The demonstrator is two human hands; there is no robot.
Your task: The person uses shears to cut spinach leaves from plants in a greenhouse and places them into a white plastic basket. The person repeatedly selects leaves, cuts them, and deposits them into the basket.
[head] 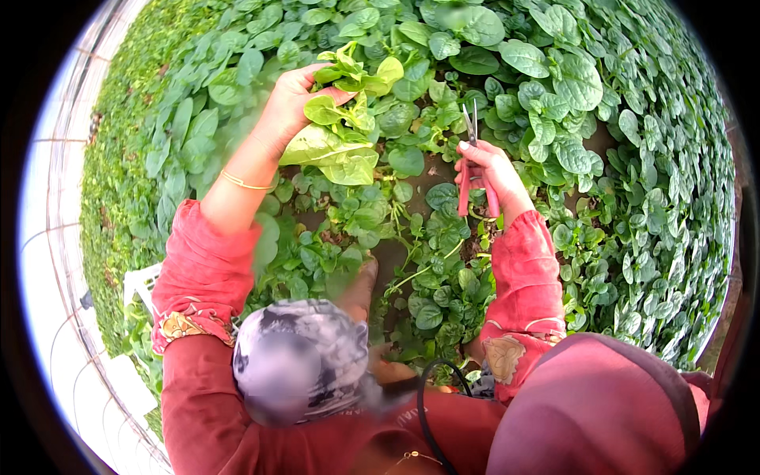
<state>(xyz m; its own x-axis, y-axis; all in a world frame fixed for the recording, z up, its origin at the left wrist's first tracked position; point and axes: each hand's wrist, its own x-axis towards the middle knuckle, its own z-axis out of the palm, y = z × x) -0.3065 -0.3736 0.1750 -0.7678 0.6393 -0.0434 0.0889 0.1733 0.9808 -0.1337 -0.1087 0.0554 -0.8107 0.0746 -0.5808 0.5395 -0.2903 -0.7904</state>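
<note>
My left hand [297, 98] is closed round a bunch of pale green leafy shoots [329, 153]. Their leaves spread above the thumb and droop below the palm, over the growing plants. To the right, my right hand [497, 172] grips a pair of scissors [472, 132] by the red handles. The blades point up and stand slightly apart, with foliage behind them and nothing clearly between them. Broad-leaved green plants, resembling Malabar spinach [407, 160], grow between and below both hands. Some fingers of each hand are hidden.
Dense foliage [641, 196] fills the right side. Brown soil [432, 172] shows between the plants. My knee in patterned cloth [303, 356] and a bare foot [363, 285] are below. Part of a white plastic crate [141, 284] shows beside my left sleeve; a black cable [423, 392] loops near my chest.
</note>
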